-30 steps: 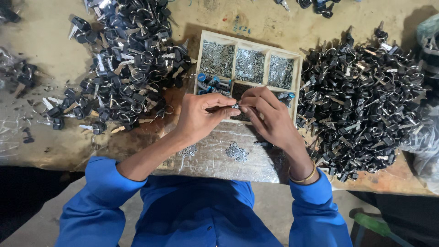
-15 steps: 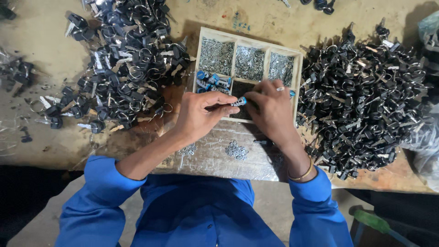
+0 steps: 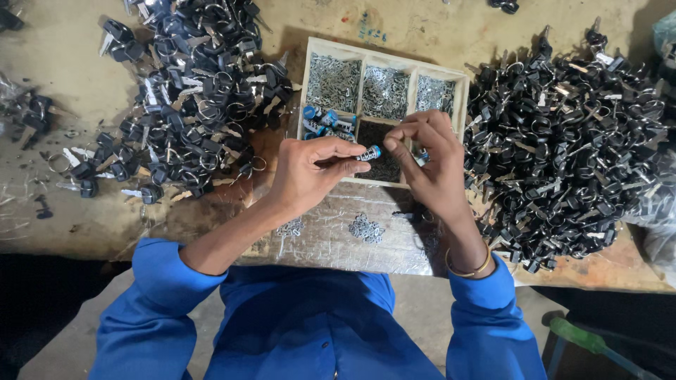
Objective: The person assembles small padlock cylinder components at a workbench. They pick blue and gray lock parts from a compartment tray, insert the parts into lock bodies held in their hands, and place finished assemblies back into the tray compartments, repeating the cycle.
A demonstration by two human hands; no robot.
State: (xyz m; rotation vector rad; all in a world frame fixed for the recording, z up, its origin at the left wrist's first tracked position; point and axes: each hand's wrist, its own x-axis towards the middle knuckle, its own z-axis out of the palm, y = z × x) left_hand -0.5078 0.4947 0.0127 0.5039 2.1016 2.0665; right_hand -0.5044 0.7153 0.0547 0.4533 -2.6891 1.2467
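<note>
While held over the tray (image 3: 461,95), left hand (image 3: 310,172) pinching a small cylinder (image 3: 369,153) — silver with a blue cap — between thumb and fingers. Since half a second ago: hands drawn slightly apart, cylinder now clear of the right hand (image 3: 429,165). Right fingertips (image 3: 394,137) pressed together just beside the cap — whether around some tiny part, cannot tell. Key piles (image 3: 190,98) on both sides untouched.

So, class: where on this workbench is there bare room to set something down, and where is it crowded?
Bare bench lies left of the left key pile, and above the divided tray. The right key pile is crowded, as is the tray.
</note>
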